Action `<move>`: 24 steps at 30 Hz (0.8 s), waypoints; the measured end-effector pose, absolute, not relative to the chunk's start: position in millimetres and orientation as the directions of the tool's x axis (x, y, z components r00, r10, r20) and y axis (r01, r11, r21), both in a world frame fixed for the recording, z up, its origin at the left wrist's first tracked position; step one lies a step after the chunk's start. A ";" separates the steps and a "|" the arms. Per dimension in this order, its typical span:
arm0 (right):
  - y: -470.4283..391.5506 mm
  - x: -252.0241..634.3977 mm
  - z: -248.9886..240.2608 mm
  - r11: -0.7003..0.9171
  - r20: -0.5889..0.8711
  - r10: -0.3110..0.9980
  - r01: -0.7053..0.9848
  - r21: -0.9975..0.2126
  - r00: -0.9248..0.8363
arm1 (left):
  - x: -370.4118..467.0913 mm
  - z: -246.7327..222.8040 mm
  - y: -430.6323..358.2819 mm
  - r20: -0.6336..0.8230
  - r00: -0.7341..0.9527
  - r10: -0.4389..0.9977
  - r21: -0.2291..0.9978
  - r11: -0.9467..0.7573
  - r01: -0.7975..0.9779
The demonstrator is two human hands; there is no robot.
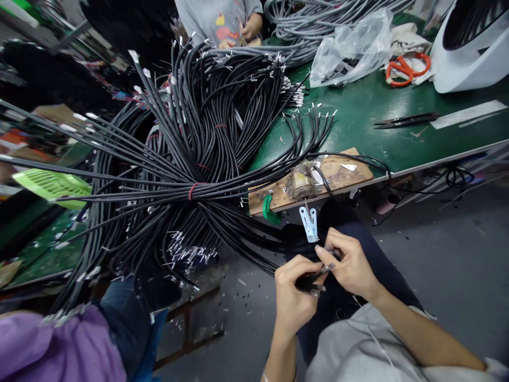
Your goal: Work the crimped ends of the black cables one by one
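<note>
Several black cables, slanting from far left down to near right, ends toward the hands. Clamped round those ends with the left hand; pinched on the tips with the right hand. Running out leftward from both hands, nearer than the blue clothespin and wooden board.

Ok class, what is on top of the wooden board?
The wooden board carries a grimy device and white scraps; black cables cross it. Whatever lies under the device is covered and cannot be seen.
</note>
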State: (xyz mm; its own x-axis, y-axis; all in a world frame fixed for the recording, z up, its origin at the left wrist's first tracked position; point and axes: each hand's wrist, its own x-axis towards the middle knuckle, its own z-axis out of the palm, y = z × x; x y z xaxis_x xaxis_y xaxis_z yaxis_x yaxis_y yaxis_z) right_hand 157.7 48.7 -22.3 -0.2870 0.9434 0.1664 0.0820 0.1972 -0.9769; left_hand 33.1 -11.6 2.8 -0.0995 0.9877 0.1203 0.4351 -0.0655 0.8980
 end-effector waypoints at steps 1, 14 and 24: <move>50.8 157.2 -25.4 0.148 0.122 0.947 0.066 -0.987 -0.298 | 33.3 2.3 -11.7 0.119 -0.106 0.987 0.896 -0.061 0.441; 52.6 169.3 -15.4 0.097 0.103 0.944 -0.035 -0.995 -0.312 | 38.4 -2.7 -13.0 0.121 -0.264 0.957 0.897 0.009 0.442; 36.5 140.4 -26.4 -0.593 -0.378 0.804 -0.663 -0.457 -0.459 | 43.2 -11.9 -13.2 0.122 -0.309 0.943 0.908 0.019 0.418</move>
State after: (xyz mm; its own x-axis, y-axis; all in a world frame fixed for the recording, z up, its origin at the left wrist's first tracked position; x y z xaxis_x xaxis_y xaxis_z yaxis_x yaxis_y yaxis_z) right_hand 140.4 36.5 -26.4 -0.4587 0.8040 -0.3784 -0.6631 -0.5932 -0.4566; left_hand 43.2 -13.2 -11.9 -0.3090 0.9432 0.1222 0.4181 0.0193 0.9082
